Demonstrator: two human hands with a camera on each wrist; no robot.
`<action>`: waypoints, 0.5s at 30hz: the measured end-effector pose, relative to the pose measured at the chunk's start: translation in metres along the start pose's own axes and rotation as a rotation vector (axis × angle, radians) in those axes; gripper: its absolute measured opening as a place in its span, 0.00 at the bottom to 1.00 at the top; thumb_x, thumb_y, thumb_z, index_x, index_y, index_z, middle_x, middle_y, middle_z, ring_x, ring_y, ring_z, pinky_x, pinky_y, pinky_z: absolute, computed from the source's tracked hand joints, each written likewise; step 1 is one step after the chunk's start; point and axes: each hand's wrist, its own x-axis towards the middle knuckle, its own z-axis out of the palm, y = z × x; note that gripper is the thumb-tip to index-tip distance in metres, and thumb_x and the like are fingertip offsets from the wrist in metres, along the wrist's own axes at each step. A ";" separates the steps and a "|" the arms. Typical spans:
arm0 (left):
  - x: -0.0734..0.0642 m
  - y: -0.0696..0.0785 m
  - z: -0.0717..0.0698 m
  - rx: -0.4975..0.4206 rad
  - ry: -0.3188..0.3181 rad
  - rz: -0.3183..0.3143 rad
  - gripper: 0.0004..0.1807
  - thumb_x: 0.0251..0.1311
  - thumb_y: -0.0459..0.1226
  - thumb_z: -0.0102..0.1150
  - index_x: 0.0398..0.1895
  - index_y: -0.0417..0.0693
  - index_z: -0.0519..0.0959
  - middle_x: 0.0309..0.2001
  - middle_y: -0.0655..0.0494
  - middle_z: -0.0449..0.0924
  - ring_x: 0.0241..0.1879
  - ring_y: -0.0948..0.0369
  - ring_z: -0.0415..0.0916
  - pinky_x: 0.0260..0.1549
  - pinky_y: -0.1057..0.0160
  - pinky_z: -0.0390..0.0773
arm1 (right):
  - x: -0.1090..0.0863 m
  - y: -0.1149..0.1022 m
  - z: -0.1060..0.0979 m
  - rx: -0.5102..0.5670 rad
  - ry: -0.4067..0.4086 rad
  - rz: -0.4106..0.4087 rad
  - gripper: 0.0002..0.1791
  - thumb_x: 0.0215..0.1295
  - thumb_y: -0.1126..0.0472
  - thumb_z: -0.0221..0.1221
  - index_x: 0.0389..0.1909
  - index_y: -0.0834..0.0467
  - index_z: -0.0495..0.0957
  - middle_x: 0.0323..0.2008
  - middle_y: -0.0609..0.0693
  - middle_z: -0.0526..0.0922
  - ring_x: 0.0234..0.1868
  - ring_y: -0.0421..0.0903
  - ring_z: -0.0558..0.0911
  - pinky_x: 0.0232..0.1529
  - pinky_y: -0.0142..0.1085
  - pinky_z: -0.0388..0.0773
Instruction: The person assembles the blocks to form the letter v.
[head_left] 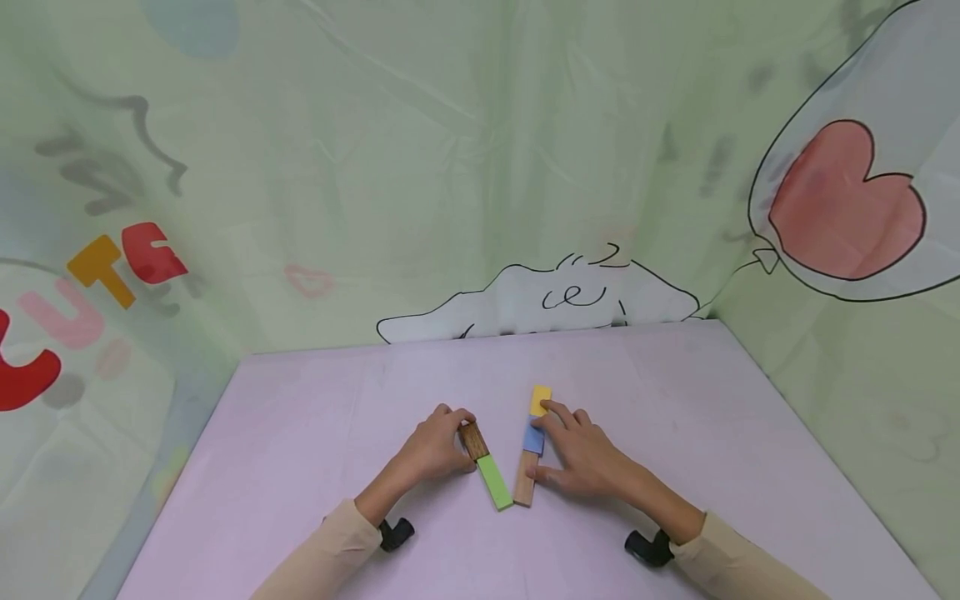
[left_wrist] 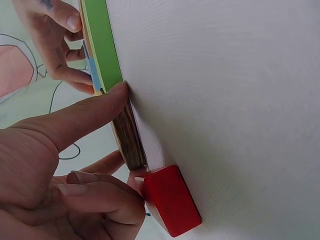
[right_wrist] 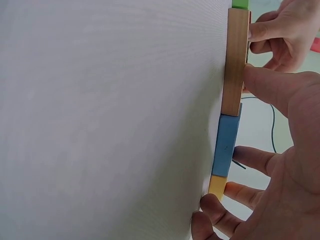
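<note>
In the head view, two rows of small wooden blocks form a narrow V on the table. The left row has a dark brown block [head_left: 474, 440] above a light green block [head_left: 495, 482]. A yellow block [head_left: 540, 398], a blue block [head_left: 533, 437] and a natural wood block [head_left: 527, 479] make up the right row. My left hand [head_left: 435, 446] holds the dark brown block between thumb and index finger. My right hand [head_left: 588, 458] touches the right row's side, its thumb at the wood block. A red block [left_wrist: 172, 200] shows beside the left hand's curled fingers, hidden in the head view.
The pale lilac table [head_left: 315, 400] reaches back to a printed fabric wall [head_left: 420, 167], with more fabric on both sides. A black wrist mount [head_left: 397, 533] sits at the left wrist and another black mount [head_left: 648, 548] at the right.
</note>
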 end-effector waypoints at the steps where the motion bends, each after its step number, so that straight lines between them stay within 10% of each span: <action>1: -0.001 0.000 0.000 0.002 0.001 0.000 0.37 0.47 0.37 0.81 0.65 0.47 0.79 0.53 0.44 0.77 0.37 0.55 0.74 0.34 0.57 0.75 | 0.000 0.000 0.000 0.001 -0.001 0.001 0.42 0.63 0.31 0.66 0.69 0.55 0.73 0.78 0.62 0.66 0.61 0.63 0.75 0.53 0.60 0.78; 15: -0.002 0.000 0.001 0.005 -0.002 -0.009 0.41 0.48 0.39 0.82 0.69 0.48 0.77 0.58 0.43 0.76 0.38 0.55 0.75 0.36 0.55 0.77 | 0.000 0.000 0.000 0.003 -0.005 0.006 0.42 0.63 0.31 0.66 0.70 0.54 0.73 0.78 0.61 0.65 0.62 0.63 0.75 0.55 0.61 0.78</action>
